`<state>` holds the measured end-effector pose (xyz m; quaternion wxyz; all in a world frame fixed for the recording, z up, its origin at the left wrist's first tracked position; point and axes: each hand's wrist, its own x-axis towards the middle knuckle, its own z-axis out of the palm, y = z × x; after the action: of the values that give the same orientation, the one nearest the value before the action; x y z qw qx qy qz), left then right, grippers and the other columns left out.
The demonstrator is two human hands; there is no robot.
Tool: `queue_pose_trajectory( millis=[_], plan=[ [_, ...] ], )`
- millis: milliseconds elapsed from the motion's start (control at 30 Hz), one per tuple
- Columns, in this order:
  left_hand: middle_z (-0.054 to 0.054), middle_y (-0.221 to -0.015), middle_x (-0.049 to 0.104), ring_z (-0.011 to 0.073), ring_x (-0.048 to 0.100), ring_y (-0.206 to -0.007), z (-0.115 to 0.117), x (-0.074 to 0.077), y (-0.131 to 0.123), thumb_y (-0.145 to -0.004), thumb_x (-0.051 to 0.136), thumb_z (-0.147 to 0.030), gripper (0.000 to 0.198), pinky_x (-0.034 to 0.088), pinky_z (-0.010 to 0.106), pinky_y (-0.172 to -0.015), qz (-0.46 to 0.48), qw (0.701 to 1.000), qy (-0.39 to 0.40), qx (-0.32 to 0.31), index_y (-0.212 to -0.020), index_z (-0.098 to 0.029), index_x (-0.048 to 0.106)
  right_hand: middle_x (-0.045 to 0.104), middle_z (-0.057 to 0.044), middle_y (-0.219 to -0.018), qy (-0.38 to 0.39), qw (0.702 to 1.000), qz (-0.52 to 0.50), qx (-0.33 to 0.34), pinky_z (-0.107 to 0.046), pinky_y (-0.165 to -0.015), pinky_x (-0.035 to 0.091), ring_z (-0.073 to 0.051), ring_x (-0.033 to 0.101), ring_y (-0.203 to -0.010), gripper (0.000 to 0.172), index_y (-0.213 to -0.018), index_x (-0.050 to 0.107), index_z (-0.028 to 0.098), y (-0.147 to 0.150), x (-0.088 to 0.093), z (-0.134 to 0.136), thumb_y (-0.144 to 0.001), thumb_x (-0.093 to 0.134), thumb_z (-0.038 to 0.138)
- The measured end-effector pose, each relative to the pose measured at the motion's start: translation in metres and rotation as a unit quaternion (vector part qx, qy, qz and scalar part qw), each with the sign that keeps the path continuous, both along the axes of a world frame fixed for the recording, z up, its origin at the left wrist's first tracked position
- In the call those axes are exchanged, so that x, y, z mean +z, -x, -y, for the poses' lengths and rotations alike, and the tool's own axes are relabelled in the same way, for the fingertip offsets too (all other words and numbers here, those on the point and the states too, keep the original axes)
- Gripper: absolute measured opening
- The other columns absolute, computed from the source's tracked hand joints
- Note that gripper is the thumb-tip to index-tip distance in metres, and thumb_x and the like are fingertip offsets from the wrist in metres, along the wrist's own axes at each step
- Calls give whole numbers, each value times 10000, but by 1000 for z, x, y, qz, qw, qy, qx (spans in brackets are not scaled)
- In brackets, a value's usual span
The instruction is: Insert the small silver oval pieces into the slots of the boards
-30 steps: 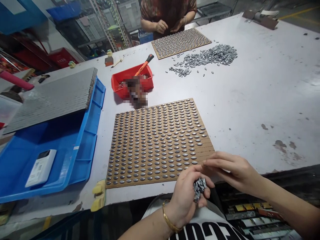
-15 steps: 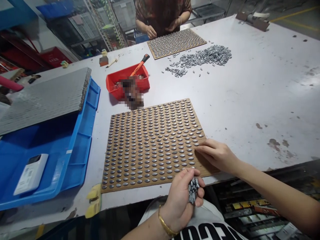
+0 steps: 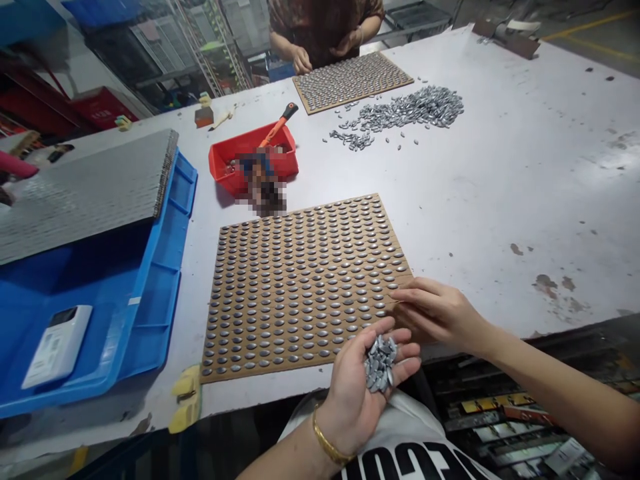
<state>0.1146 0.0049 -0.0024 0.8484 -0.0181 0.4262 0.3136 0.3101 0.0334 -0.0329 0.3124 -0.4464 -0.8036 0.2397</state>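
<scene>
A brown perforated board (image 3: 300,227) lies flat on the white table (image 3: 500,187), its rows filled with small oval grey metal pieces. My left hand (image 3: 363,383) is cupped palm up just below the board's near edge, holding a small heap of the same metal pieces (image 3: 379,363). My right hand (image 3: 437,312) rests at the board's near right corner, fingers pinched together with the tips touching the board; what they pinch is too small to make out.
A blue tray (image 3: 150,313) at the left holds a white device (image 3: 57,345) and a grey stack of boards (image 3: 85,190). A red bin (image 3: 240,157) with an orange-handled tool sits behind. Across the table, another person's hands (image 3: 303,63) work beside a second board (image 3: 350,80) and a loose pile of pieces (image 3: 410,110).
My left hand has opened from a loose fist to a cupped palm, showing the pieces. My right hand moved from beside the left hand to the board's right corner.
</scene>
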Motion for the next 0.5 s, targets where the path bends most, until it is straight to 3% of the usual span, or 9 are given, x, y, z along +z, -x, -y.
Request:
queue_pose_trajectory(
  millis=[67, 200, 367, 500],
  plan=[
    [140, -986, 682, 214, 665, -832, 0, -1, -1, -864, 546, -265, 325, 541, 387, -818, 0, 1000, 3, 14, -1117, -78, 630, 619, -83, -969, 47, 998, -19, 31, -285, -736, 512, -180, 597, -882, 238, -1126, 620, 213, 8, 15, 5, -927, 489, 207],
    [105, -1022, 674, 156, 628, -819, 1, -2, -5, -846, 595, -242, 243, 537, 370, -844, 9, 999, -9, 41, -1040, -118, 673, 590, -83, -947, 106, 989, 48, 90, -303, -721, 475, -189, 550, -867, 207, -1073, 647, 205, 19, 35, 12, -911, 520, 224],
    [108, -1035, 663, 157, 622, -847, 3, -1, -6, -852, 591, -244, 226, 540, 355, -844, 3, 999, -15, 36, -1016, -112, 674, 566, -70, -906, 139, 986, 21, 88, -292, -714, 457, -182, 534, -864, 149, -956, 653, 195, 18, 39, 16, -921, 509, 198],
    [73, -864, 652, 139, 632, -749, 6, -1, -5, -850, 606, -270, 181, 563, 283, -707, -20, 999, -44, 0, -927, -110, 639, 581, -49, -875, 136, 986, -61, 74, -251, -691, 451, -148, 550, -818, 183, -1052, 626, 208, 14, 39, 19, -947, 478, 180]
  ],
)
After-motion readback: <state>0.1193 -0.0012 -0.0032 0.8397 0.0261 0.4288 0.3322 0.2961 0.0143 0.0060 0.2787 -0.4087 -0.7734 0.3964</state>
